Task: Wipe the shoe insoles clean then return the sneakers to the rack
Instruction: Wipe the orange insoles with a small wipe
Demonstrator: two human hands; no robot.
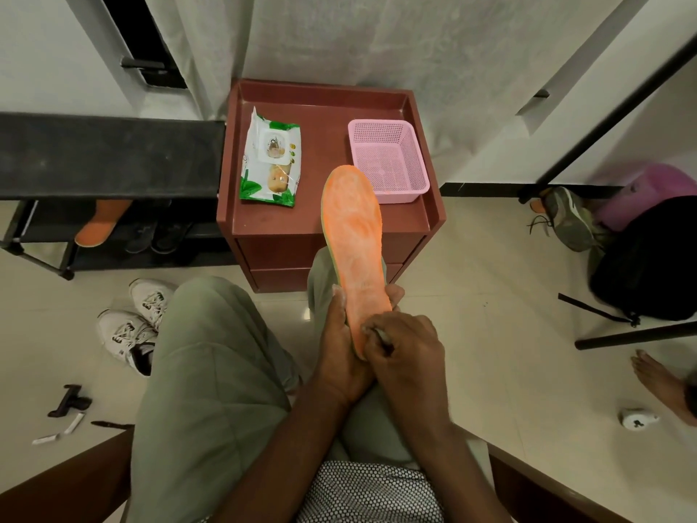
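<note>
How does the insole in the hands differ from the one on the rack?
The held insole is gripped at its heel by the left hand while the right hand rubs it with a wipe; the rack insole lies untouched on a shelf. The held one shows fully; the rack one is partly hidden. Both are orange.

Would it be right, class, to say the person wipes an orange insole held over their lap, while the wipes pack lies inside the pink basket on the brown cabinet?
Not quite. In the head view the wipes pack lies on the brown cabinet top itself, beside the pink basket, not inside it. The rest stands: both hands work on the orange insole over the lap.
</note>
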